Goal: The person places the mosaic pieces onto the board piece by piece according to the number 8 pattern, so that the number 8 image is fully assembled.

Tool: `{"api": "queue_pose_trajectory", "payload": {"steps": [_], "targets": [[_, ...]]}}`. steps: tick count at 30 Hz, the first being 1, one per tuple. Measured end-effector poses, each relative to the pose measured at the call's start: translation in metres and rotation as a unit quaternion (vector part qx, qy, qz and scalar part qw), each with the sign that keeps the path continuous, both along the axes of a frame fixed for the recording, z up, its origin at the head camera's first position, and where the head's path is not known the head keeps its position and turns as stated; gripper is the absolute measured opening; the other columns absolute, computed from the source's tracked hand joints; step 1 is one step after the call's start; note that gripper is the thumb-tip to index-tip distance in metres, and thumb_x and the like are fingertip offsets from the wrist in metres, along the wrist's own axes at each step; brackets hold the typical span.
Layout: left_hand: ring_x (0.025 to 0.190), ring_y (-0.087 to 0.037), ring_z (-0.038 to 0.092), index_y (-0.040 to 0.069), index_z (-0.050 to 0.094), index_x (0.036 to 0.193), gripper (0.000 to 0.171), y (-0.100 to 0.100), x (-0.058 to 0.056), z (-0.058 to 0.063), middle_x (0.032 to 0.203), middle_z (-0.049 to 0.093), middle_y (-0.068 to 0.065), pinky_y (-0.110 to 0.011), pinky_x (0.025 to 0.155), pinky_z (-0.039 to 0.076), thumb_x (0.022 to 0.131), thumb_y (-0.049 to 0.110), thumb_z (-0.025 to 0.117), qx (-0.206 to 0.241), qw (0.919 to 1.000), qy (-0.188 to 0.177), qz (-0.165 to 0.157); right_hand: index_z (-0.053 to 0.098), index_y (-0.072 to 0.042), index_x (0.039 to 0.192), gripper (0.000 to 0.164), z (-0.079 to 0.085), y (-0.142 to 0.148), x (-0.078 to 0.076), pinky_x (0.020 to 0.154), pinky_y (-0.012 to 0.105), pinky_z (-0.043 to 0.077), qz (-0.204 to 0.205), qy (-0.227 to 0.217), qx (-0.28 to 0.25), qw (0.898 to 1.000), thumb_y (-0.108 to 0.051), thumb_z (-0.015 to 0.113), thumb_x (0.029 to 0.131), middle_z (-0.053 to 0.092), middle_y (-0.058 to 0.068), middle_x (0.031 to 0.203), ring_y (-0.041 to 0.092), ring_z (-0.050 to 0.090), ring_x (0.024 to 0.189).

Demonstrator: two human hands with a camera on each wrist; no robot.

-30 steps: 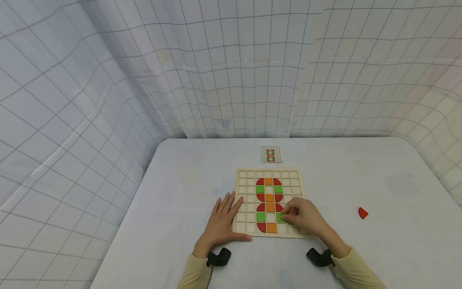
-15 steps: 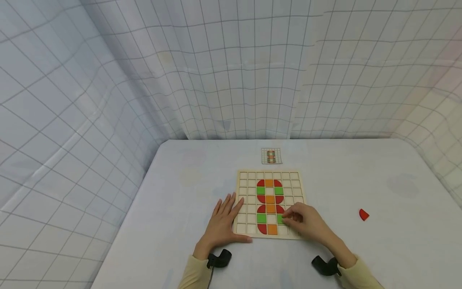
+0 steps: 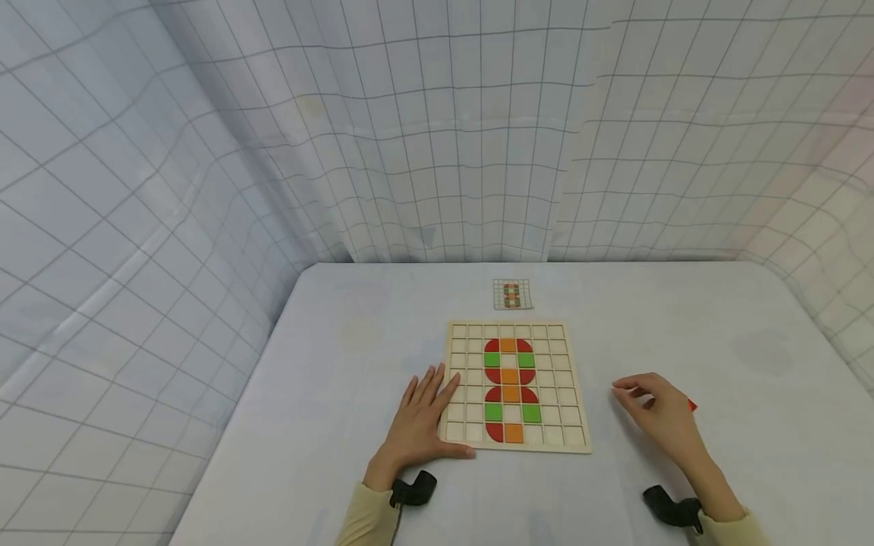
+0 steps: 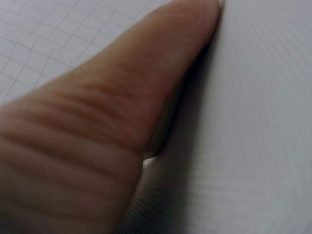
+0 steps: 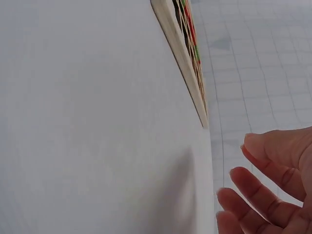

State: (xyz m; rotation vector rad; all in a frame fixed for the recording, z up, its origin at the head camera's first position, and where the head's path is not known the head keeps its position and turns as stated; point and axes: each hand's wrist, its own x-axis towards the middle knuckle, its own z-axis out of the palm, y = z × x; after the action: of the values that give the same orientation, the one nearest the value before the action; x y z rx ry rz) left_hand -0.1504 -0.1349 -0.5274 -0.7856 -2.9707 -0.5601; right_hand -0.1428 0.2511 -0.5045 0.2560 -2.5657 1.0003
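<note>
A wooden grid board (image 3: 567, 377) lies on the white table, with red quarter-round, orange square (image 3: 514, 433) and green square (image 3: 531, 413) tiles set into its middle columns. My left hand (image 3: 416, 421) rests flat at the board's left edge, fingers spread, thumb along the near corner; in the left wrist view that hand (image 4: 92, 112) fills much of the picture. Over the table right of the board is my right hand (image 3: 658, 417), fingers loosely bent, holding nothing. The right wrist view shows the same hand (image 5: 273, 190) with thumb and forefinger close together. Behind it, a loose red quarter-round tile (image 3: 693, 406) is mostly hidden.
Beyond the board lies a small pattern card (image 3: 512, 294) printed with a similar coloured figure. White cloth (image 3: 451, 136) with a dark grid hangs at the back and sides. Both wrists carry a black camera mount (image 3: 672, 506).
My right hand has left the green tile at the board's lower right and moved right, towards the loose red tile, partly covering it. The left hand has stayed in place.
</note>
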Motion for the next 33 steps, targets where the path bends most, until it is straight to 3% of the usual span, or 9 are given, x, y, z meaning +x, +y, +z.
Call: {"api": "queue_pose_trajectory", "payload": {"steps": [3,6,11,14,18,24,33], "targets": [[0.144,-0.024,0.004,0.017,0.021,0.153,0.117,0.000,0.000,0.000,0.157,0.011,-0.011,-0.044,0.114,0.003,0.063,0.074,0.069,-0.002,1.0000,-0.001,0.000,0.072,-0.004,0.094,0.014,0.001,0.018,0.001,0.057,0.019,0.044,-0.046,0.004,0.011,0.999,-0.005,0.074,0.081,0.066,0.009,0.088,0.018,0.059,0.073],[0.144,-0.023,0.004,0.017,0.020,0.153,0.117,0.000,0.000,-0.001,0.157,0.011,-0.010,-0.044,0.114,0.002,0.063,0.074,0.069,-0.004,1.0000,-0.003,0.000,0.070,0.001,0.098,0.019,0.001,0.036,0.003,0.059,0.026,0.044,-0.087,-0.016,0.026,0.996,-0.008,0.073,0.082,0.065,0.016,0.088,0.027,0.058,0.074],[0.144,-0.023,0.004,0.018,0.020,0.153,0.117,0.000,0.000,-0.001,0.157,0.010,-0.009,-0.043,0.114,0.002,0.063,0.074,0.069,-0.003,1.0000,-0.001,0.002,0.058,0.015,0.111,0.045,0.001,0.058,0.006,0.072,0.056,0.038,-0.119,-0.114,0.053,0.985,-0.021,0.069,0.086,0.051,0.037,0.103,0.052,0.043,0.096],[0.144,-0.023,0.004,0.018,0.020,0.153,0.117,-0.001,-0.001,-0.001,0.157,0.010,-0.009,-0.043,0.114,0.002,0.063,0.074,0.069,-0.003,1.0000,0.002,0.002,0.051,0.020,0.112,0.051,0.002,0.063,0.007,0.079,0.064,0.028,-0.120,-0.155,0.061,0.979,-0.023,0.067,0.088,0.042,0.044,0.107,0.059,0.032,0.103],[0.144,-0.024,0.004,0.018,0.020,0.153,0.117,0.000,-0.001,-0.001,0.157,0.010,-0.009,-0.043,0.114,0.002,0.063,0.075,0.068,-0.003,1.0000,0.000,0.001,0.053,0.020,0.106,0.042,0.002,0.062,0.007,0.074,0.060,0.033,-0.124,-0.147,0.058,0.980,-0.014,0.067,0.086,0.046,0.040,0.098,0.055,0.037,0.097],[0.144,-0.024,0.004,0.018,0.021,0.153,0.117,0.000,-0.001,-0.001,0.157,0.011,-0.009,-0.044,0.114,0.002,0.062,0.074,0.069,0.001,1.0000,-0.002,0.001,0.058,0.013,0.096,0.023,0.002,0.059,0.007,0.058,0.040,0.038,-0.122,-0.141,0.051,0.981,-0.004,0.066,0.084,0.053,0.025,0.082,0.039,0.049,0.080],[0.144,-0.024,0.004,0.017,0.020,0.153,0.117,0.000,-0.001,-0.002,0.157,0.011,-0.010,-0.044,0.113,0.002,0.063,0.073,0.069,0.004,1.0000,0.001,-0.001,0.063,0.009,0.083,0.016,0.005,0.054,0.008,0.055,0.034,0.042,-0.062,-0.142,0.065,0.986,-0.005,0.071,0.081,0.054,0.010,0.072,0.024,0.051,0.067]]}}
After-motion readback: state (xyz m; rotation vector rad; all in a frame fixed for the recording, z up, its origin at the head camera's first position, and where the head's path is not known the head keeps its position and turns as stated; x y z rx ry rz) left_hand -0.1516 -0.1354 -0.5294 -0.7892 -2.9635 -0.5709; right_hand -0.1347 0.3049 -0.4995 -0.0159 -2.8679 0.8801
